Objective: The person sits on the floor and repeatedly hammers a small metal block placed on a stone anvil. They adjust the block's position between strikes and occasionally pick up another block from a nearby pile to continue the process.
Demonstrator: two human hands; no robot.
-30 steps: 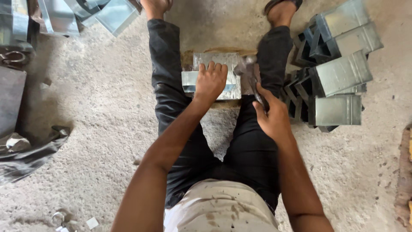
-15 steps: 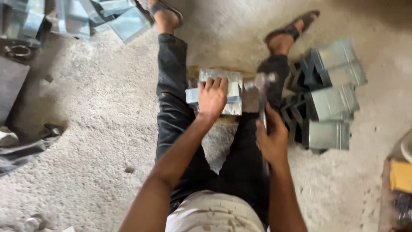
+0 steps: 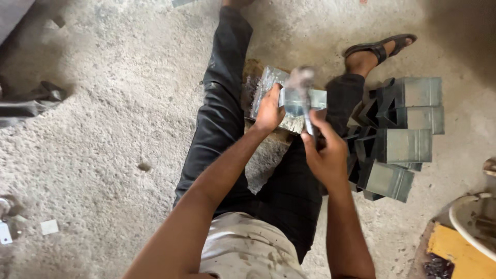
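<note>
Raised since before, right hand (image 3: 326, 155) grips hammer (image 3: 302, 90) above metal sheet (image 3: 268, 82) pinned under closed left hand (image 3: 270, 109).

A shiny folded sheet-metal piece (image 3: 268, 95) lies flat between the legs; a blurred hammer (image 3: 302, 95) stands tilted above it.
</note>
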